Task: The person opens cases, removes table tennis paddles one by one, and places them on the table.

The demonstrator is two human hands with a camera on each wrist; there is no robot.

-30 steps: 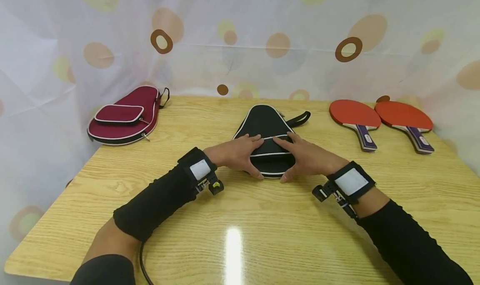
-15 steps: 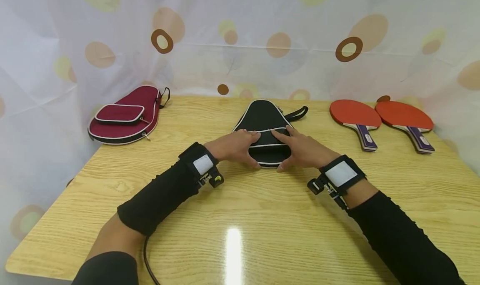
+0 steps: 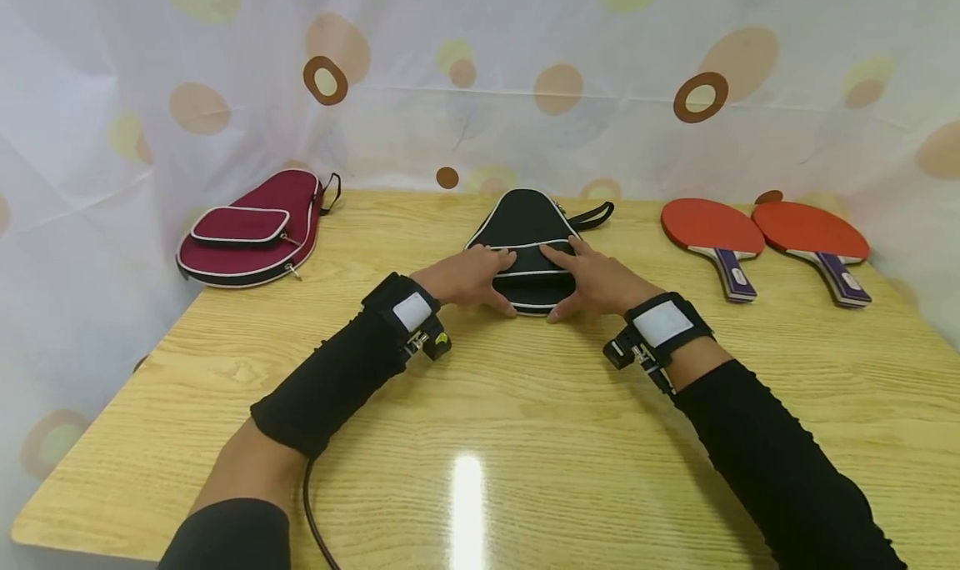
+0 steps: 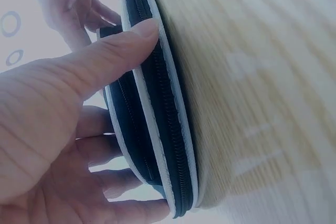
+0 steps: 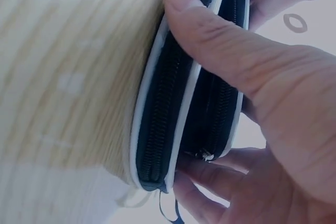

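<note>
Case [image 3: 525, 237] farther; zipper [image 4: 168, 103] wrist-only.

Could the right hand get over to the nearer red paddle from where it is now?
Probably yes. The right hand grips the black case together with the left hand, so it must let go first. The bare table between it and the nearer red paddle leaves the way free.
</note>
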